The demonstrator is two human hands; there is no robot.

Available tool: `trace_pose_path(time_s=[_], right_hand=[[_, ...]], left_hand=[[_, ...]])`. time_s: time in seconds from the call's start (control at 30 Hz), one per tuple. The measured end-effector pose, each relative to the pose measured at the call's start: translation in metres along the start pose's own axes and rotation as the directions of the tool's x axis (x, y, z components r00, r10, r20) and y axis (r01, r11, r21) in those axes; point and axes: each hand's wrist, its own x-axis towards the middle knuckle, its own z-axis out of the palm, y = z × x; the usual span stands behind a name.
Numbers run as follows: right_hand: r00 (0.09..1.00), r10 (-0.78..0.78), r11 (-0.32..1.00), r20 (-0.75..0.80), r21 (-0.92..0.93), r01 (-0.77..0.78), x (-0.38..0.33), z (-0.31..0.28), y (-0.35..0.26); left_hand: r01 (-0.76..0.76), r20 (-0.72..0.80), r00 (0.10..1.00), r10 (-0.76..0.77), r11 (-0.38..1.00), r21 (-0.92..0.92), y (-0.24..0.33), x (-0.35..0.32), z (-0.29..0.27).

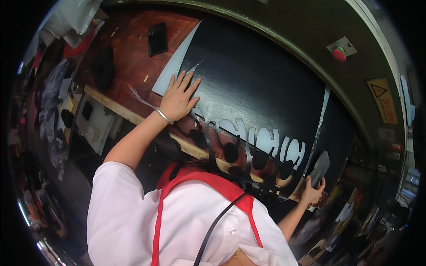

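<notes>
A dark reddish-brown wooden surface (128,57) sits inside a machine with a green curved frame (284,40) bearing a red button (339,54); a black phone (157,38) lies near the surface's far edge. The left hand (177,98) rests flat on the black sheet (253,84), fingers (186,80) spread apart. The right hand (312,189) pinches the sheet's near edge, fingers closed on it. The sheet lies on the surface, its long axis running left to right, with cut-out shapes (262,146) along the near side.
</notes>
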Motion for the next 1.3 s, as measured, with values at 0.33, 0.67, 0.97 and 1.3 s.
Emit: trace_pose_path(time_s=[0.33, 0.67, 0.97, 1.3], right_hand=[[0.885, -0.347, 0.759, 0.31, 0.647, 0.071, -0.067, 0.103, -0.194], [0.673, -0.6, 0.786, 0.433, 0.161, 0.597, -0.149, 0.291, -0.343], [0.556, -0.691, 0.691, 0.463, 0.195, 0.696, -0.124, 0.308, -0.331], [0.655, -0.727, 0.685, -0.206, -0.155, 0.712, 0.118, 0.199, -0.336]], left_hand=[[0.376, -0.241, 0.874, -0.422, 0.901, -0.215, -0.015, 0.035, 0.025], [0.288, -0.298, 0.87, -0.394, 0.895, -0.34, -0.024, 0.033, 0.03], [0.28, -0.298, 0.798, -0.524, 0.76, -0.586, -0.044, 0.057, 0.032], [0.373, -0.126, 0.865, -0.486, 0.79, -0.487, -0.08, 0.055, -0.004]])
